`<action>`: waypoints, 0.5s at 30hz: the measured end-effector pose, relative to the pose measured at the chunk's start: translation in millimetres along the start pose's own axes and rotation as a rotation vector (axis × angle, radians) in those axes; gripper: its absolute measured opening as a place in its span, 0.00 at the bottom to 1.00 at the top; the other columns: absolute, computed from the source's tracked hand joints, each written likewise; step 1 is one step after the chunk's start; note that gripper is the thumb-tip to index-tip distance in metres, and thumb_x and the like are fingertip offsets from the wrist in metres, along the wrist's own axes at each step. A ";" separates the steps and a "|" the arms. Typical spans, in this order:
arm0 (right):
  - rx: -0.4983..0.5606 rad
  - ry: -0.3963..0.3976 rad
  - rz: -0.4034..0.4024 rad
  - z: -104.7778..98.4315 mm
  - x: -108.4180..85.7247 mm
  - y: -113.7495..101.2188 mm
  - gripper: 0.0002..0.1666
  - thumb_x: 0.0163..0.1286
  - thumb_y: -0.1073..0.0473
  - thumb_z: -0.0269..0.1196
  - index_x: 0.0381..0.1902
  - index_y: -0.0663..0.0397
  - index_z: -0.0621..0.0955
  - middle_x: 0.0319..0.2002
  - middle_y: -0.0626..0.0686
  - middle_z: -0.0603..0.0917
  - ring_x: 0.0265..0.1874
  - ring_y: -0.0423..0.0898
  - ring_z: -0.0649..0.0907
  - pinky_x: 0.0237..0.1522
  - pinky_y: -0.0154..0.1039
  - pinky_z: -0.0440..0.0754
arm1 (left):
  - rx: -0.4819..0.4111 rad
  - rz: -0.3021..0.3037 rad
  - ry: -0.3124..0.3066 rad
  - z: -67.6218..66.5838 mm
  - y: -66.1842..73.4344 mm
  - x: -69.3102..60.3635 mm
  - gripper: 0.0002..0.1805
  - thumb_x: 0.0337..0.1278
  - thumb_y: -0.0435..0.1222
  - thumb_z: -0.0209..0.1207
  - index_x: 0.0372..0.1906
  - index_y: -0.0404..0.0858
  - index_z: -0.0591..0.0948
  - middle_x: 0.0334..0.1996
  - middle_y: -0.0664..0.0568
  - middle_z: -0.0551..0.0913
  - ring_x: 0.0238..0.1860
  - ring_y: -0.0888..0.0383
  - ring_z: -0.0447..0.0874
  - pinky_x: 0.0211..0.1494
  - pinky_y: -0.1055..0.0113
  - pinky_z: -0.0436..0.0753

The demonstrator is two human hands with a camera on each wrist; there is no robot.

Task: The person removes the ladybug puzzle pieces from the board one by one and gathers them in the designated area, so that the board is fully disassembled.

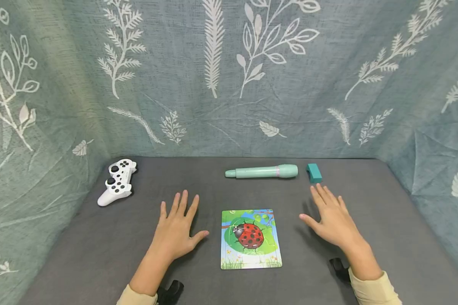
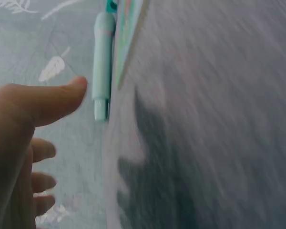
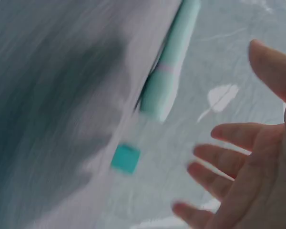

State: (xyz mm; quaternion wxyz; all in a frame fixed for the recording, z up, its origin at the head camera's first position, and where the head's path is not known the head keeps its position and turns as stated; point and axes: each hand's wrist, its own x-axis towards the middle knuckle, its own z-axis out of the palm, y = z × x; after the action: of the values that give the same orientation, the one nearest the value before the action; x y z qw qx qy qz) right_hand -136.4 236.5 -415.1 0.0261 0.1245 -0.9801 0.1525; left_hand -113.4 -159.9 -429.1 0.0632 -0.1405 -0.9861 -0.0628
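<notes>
My left hand (image 1: 175, 233) hovers over the grey table with its fingers spread, left of a square ladybug puzzle (image 1: 250, 239). Nothing is in its grasp; in the left wrist view the thumb (image 2: 57, 100) stretches out above the hand's shadow. On the other side of the puzzle, my right hand (image 1: 333, 220) is also raised, fingers extended and holding nothing. Just beyond its fingertips lies a teal block (image 1: 314, 173). A pale green tube-shaped object (image 1: 261, 171), like a thick marker, lies crosswise behind the puzzle. Both wrist views are blurred.
A white game controller (image 1: 118, 181) lies at the table's back left. A green curtain (image 1: 191, 84) with white leaf prints hangs along the back and sides of the dark grey table (image 1: 198, 288). Black straps (image 1: 339, 269) sit at both wrists.
</notes>
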 end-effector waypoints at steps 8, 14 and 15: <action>0.305 -0.090 -0.187 20.3 24.0 -35.5 0.32 0.64 0.51 0.64 0.61 0.65 0.74 0.54 0.60 0.80 0.51 0.55 0.80 0.50 0.51 0.81 | -0.237 0.165 -0.147 3.5 33.4 19.8 0.40 0.58 0.48 0.62 0.71 0.33 0.62 0.72 0.39 0.58 0.73 0.44 0.55 0.75 0.43 0.56; 0.374 -0.203 -0.260 37.1 37.0 -47.4 0.26 0.60 0.54 0.68 0.53 0.63 0.78 0.46 0.54 0.82 0.42 0.47 0.81 0.43 0.39 0.83 | -0.421 0.281 -0.281 12.9 63.5 35.6 0.37 0.62 0.46 0.59 0.70 0.33 0.62 0.72 0.42 0.58 0.73 0.47 0.56 0.76 0.49 0.58; 0.369 -0.214 -0.270 39.3 37.9 -48.0 0.26 0.60 0.54 0.68 0.53 0.62 0.79 0.46 0.53 0.81 0.42 0.47 0.81 0.42 0.39 0.82 | -0.438 0.302 -0.292 15.5 67.3 37.5 0.37 0.62 0.46 0.59 0.70 0.33 0.62 0.72 0.42 0.59 0.73 0.47 0.56 0.76 0.50 0.59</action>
State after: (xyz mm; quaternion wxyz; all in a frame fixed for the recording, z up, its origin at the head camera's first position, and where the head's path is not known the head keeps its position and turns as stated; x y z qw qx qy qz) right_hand -161.5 171.2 -435.1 -0.0808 0.2723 -0.9074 0.3098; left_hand -131.6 -83.5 -431.9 -0.1023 -0.3035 -0.9156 -0.2430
